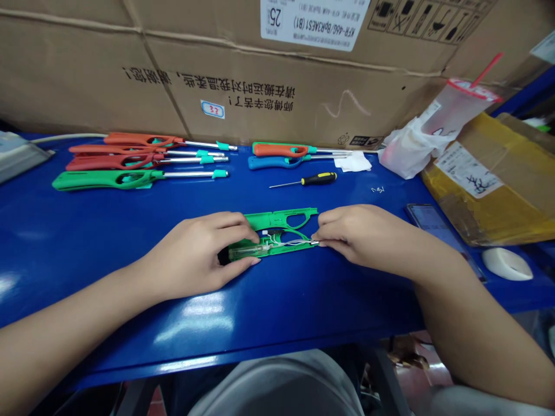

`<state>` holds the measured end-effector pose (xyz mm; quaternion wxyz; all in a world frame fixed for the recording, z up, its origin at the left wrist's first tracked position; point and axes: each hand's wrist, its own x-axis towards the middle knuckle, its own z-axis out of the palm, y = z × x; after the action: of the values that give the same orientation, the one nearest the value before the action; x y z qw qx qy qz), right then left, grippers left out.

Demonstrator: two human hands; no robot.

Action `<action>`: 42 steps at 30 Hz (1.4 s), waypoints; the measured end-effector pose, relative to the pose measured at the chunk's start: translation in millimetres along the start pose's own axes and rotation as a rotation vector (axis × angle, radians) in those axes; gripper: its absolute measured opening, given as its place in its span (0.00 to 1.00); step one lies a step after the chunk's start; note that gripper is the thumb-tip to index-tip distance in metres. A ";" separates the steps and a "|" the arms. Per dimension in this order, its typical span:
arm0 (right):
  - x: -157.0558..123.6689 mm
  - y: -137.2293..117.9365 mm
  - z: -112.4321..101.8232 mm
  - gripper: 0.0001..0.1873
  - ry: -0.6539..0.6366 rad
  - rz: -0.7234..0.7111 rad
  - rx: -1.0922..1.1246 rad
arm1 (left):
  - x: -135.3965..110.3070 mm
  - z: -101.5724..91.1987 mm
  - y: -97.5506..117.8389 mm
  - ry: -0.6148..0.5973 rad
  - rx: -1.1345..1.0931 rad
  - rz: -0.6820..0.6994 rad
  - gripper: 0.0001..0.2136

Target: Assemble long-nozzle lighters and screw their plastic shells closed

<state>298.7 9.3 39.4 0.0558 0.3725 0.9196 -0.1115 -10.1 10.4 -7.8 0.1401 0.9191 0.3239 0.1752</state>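
Note:
An opened green lighter shell (277,233) lies flat on the blue table (87,242), with a clear tube and thin white wires showing inside it. My left hand (203,254) is curled around the shell's left end, thumb under and fingers over it. My right hand (359,234) pinches the shell's right end, where a thin metal part sticks out. A second green half-shell (281,218) lies just behind, touching the first.
Several finished long lighters, red and green (130,164), lie at the back left; an orange one and a blue one (281,156) in the middle. A yellow-black screwdriver (312,179), a white bag with a cup (433,127), a phone (429,222), a white mouse (507,264) and cardboard boxes (260,75) surround them.

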 end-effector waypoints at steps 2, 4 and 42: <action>-0.7 -1.4 0.1 0.14 0.000 0.006 -0.001 | 0.3 0.2 -0.2 0.005 -0.002 -0.001 0.10; -2.1 -0.5 -0.3 0.12 0.002 0.008 0.032 | 0.7 0.0 0.0 0.005 -0.004 -0.004 0.10; 12.2 6.7 5.0 0.09 0.032 0.135 0.347 | -2.2 -1.4 10.1 -0.030 -0.023 0.123 0.08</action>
<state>294.7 21.0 31.2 -0.0166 0.4391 0.8602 -0.2586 -6.8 1.6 -3.3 0.1442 0.9381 0.2628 0.1733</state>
